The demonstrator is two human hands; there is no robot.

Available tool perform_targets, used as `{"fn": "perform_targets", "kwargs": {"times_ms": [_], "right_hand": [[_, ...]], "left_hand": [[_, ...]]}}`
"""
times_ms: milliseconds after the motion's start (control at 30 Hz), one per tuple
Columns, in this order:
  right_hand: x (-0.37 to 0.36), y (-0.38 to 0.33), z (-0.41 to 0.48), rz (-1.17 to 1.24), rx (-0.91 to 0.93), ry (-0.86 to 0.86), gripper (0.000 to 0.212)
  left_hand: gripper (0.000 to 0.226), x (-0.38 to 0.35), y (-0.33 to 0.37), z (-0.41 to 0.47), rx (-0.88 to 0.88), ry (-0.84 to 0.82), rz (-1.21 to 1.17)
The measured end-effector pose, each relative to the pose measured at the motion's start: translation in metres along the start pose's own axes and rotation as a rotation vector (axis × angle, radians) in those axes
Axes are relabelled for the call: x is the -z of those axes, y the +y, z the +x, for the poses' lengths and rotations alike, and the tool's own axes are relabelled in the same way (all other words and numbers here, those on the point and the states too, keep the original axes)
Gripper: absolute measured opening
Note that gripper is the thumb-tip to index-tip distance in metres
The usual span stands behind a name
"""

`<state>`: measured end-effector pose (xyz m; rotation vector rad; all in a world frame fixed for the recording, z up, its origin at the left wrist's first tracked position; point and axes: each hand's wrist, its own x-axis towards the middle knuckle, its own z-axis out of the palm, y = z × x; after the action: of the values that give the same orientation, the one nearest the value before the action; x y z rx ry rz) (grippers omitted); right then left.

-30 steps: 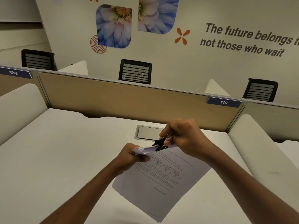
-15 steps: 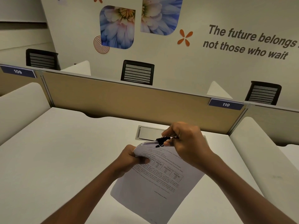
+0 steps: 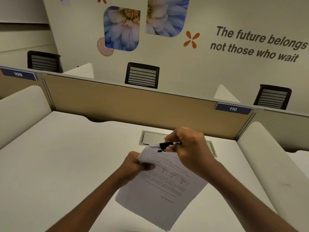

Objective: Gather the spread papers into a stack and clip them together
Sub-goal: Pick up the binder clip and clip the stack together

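A white desk (image 3: 66,164) ends at a tan partition (image 3: 133,106) along its far edge, which carries a blue tag marked 110 (image 3: 233,108). A metal cable hatch (image 3: 150,138) is set into the desk near that edge, partly hidden by the hands. Black chairs (image 3: 142,75) stand beyond.

The papers (image 3: 163,190) are held above the desk's middle, nothing lying between them and the near edge. Their printed top faces the partition, and the long axis runs back toward the near edge, slanting left. The left hand (image 3: 133,164) grips their far left corner. The right hand (image 3: 189,148) pinches a black binder clip (image 3: 165,146) against the far edge of the papers.
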<state>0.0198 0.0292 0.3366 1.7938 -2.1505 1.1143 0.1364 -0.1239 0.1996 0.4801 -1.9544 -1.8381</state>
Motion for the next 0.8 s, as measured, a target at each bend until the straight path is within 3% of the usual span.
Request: {"fn": "perform_targets", "kwargs": {"times_ms": [267, 567, 800], "right_hand": [[0.002, -0.001, 0.008, 0.045, -0.116, -0.044, 0.020], [0.006, 0.000, 0.011, 0.055, -0.212, -0.181, 0.035], [0.015, -0.011, 0.014, -0.060, -0.128, -0.189, 0.044]], "left_hand": [[0.027, -0.010, -0.003, -0.003, -0.026, 0.047, -0.026], [0.036, -0.020, -0.005, -0.002, -0.030, 0.083, -0.053], [0.023, -0.026, -0.006, -0.001, -0.024, 0.096, -0.072]]}}
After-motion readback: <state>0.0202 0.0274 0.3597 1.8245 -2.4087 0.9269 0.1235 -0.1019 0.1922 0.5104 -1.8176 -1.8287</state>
